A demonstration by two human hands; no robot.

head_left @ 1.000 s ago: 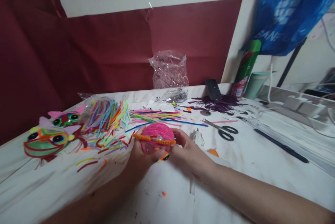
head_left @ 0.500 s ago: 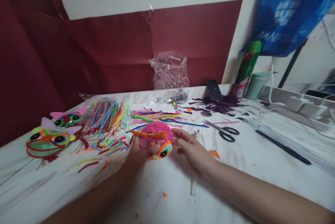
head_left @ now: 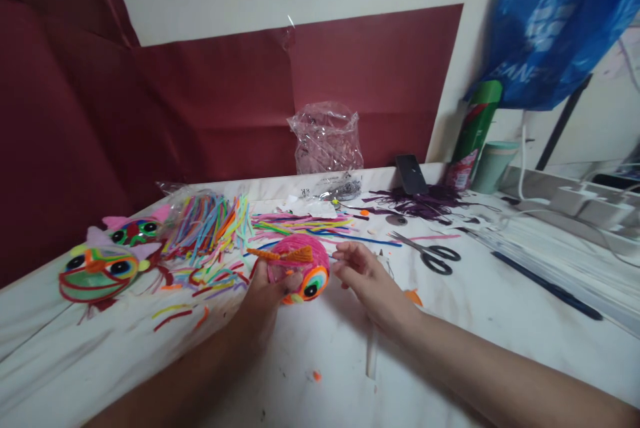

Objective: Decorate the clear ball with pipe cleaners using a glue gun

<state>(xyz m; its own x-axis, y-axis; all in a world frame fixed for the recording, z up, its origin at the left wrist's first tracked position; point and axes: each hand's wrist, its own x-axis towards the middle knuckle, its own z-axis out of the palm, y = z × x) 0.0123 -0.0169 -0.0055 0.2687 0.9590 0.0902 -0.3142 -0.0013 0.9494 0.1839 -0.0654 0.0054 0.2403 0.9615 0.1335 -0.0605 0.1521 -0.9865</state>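
My left hand [head_left: 273, 288] grips a round pink craft fish head [head_left: 303, 248] made of wound fuzzy pipe cleaners, its thumb across the front. A big eye [head_left: 314, 283] ringed in orange, white and green sits at the lower right, and an orange pipe-cleaner strip [head_left: 287, 255] crosses the upper front. Just right of the head is my right hand [head_left: 363, 271], its fingers apart and curved, holding nothing I can see. Beneath the right forearm lies what looks like a glue gun, mostly hidden, with a pale stick [head_left: 371, 355] showing below.
Two finished-looking fish faces [head_left: 100, 275] lie at left. Pipe cleaners [head_left: 200, 228] are bundled and scattered behind. Black-handled scissors [head_left: 435, 258], purple strands [head_left: 425, 201], a dark pen-like tool [head_left: 547, 285] and a power strip [head_left: 580, 205] occupy the right side. A clear plastic bag [head_left: 327, 141] stands at the back.
My right hand has opened slightly and drawn a little away from the pink head. The orange strip looks slightly turned. The whole view has shifted a little.
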